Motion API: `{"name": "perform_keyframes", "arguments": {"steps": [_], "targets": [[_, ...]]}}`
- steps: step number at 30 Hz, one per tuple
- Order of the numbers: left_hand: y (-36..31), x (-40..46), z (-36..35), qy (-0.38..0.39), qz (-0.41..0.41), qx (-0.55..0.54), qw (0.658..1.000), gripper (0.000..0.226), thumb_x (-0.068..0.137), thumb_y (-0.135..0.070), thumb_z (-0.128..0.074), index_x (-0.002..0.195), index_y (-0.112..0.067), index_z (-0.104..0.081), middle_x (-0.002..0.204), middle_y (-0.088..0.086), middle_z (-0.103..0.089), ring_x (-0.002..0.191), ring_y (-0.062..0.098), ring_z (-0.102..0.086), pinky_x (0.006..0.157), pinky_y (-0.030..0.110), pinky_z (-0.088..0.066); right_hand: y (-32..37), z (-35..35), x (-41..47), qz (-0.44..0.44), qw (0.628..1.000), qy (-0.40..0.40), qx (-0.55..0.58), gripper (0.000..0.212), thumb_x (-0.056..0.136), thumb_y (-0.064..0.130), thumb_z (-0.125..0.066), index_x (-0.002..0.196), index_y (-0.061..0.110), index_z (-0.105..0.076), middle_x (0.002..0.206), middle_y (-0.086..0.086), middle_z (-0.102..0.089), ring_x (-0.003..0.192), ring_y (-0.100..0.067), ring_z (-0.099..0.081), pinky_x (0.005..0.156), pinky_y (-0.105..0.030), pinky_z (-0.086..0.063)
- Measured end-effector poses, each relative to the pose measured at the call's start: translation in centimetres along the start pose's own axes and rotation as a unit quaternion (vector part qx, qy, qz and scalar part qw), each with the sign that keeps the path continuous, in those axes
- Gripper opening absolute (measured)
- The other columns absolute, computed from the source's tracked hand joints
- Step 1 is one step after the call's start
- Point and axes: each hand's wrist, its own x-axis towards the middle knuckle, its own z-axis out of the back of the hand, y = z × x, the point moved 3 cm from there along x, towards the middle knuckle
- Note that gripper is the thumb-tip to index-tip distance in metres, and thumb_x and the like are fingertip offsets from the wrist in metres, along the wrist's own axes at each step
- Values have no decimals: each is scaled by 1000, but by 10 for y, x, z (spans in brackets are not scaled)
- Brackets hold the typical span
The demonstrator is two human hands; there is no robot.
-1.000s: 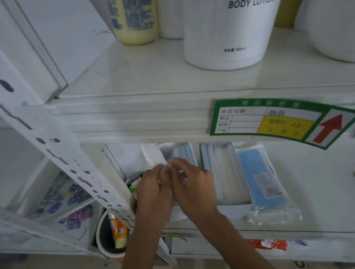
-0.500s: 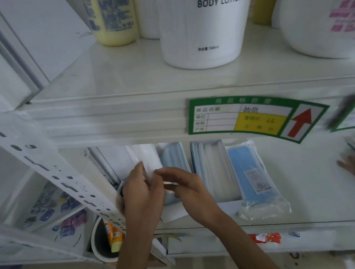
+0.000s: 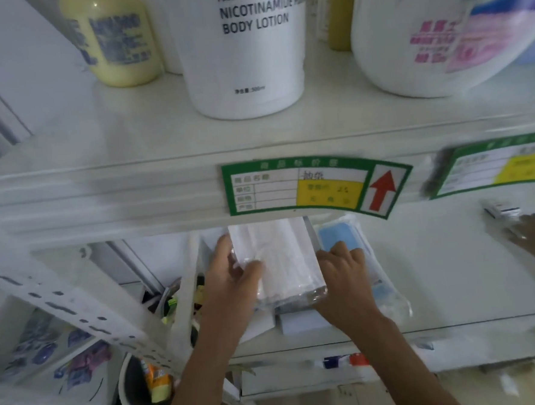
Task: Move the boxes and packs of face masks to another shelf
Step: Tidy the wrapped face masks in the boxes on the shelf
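Note:
A clear pack of white face masks (image 3: 282, 264) lies on the lower shelf (image 3: 446, 285), on top of other packs and a white box (image 3: 302, 324). My left hand (image 3: 233, 285) grips its left side with the thumb over the top. My right hand (image 3: 343, 279) holds its right edge. A pack of blue masks (image 3: 343, 238) in clear wrap lies just right of it, partly under my right hand.
Above, the upper shelf carries a white body lotion bottle (image 3: 247, 53), a yellow bottle (image 3: 115, 39) and a large white jug (image 3: 431, 35). Green price labels (image 3: 315, 187) line its front edge. Another person's hand (image 3: 534, 236) rests at far right. A slanted perforated post (image 3: 78, 307) stands left.
My hands moved from the leftmost pack to the white mask pack, spreading apart to grip both its sides. The view shifted left and closer; the other person's hand came further in.

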Motion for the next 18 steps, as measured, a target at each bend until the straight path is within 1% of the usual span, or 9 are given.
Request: {"name": "perform_keyframes", "arguments": {"steps": [3, 5, 7, 8, 10, 13, 15, 17, 18], "targets": [[14, 6, -10, 45, 30, 220, 974, 66, 90, -7, -58, 144, -35, -34, 90, -10, -59, 68, 3, -61, 57, 29, -53, -3, -5, -1, 13, 999, -20, 39, 15, 70, 18, -72, 79, 26, -63, 76, 10, -65, 88, -21, -51, 74, -38, -28], [20, 5, -10, 49, 15, 336, 941, 82, 90, -9, -58, 155, -33, -14, 101, -9, -53, 70, 2, -56, 56, 20, -46, -7, -6, -2, -12, 993, -54, 102, 24, 78, 8, -58, 87, 27, -68, 78, 8, -69, 89, -20, -52, 77, -38, -28], [20, 4, -9, 37, 1, 398, 917, 85, 92, -12, -58, 158, -29, -8, 118, -1, -55, 71, -1, -49, 58, 12, -35, -10, -7, -1, -32, 990, -61, 120, 28, 83, 8, -55, 92, 30, -70, 82, 10, -71, 93, -19, -52, 79, -37, -25], [19, 5, -7, 26, -1, 417, 909, 83, 92, -13, -58, 158, -27, -9, 127, 3, -55, 74, -2, -45, 61, 12, -34, -10, -7, 0, -35, 992, -59, 108, 23, 86, 13, -58, 95, 32, -69, 84, 12, -72, 94, -19, -52, 79, -35, -23], [18, 8, -6, 8, 2, 442, 897, 79, 92, -16, -57, 157, -26, -12, 138, 6, -52, 84, 2, -40, 69, 22, -39, -7, -8, 3, -30, 997, -36, 61, 18, 87, 33, -64, 105, 34, -65, 93, 15, -74, 98, -18, -51, 81, -36, -23], [14, 12, -10, 22, -9, 436, 900, 74, 90, -21, -58, 152, -30, -17, 133, 4, -54, 88, 12, -50, 69, 31, -46, -1, -8, 9, -44, 999, 20, 20, 32, 85, 53, -64, 110, 35, -63, 98, 17, -72, 99, -18, -49, 84, -40, -27], [13, 13, -14, 37, -20, 421, 906, 76, 89, -21, -60, 150, -34, -16, 130, 0, -53, 87, 9, -48, 68, 26, -40, 5, -7, 10, -30, 999, 14, -13, 19, 90, 49, -59, 94, 32, -65, 91, 14, -70, 93, -20, -46, 83, -41, -28], [14, 15, -17, 32, -34, 424, 904, 75, 87, -20, -60, 146, -37, -16, 119, -5, -50, 79, 5, -40, 61, 24, -33, 8, -8, 8, 2, 999, 9, -33, 18, 94, 38, -55, 81, 28, -63, 86, 12, -68, 89, -21, -42, 81, -41, -30], [14, 17, -19, 22, -43, 417, 907, 74, 87, -18, -60, 144, -38, -17, 116, -8, -47, 80, 4, -38, 62, 24, -32, 7, -9, 7, 17, 999, 13, -29, 20, 95, 34, -52, 81, 27, -65, 88, 12, -67, 90, -21, -41, 81, -42, -31]]}}
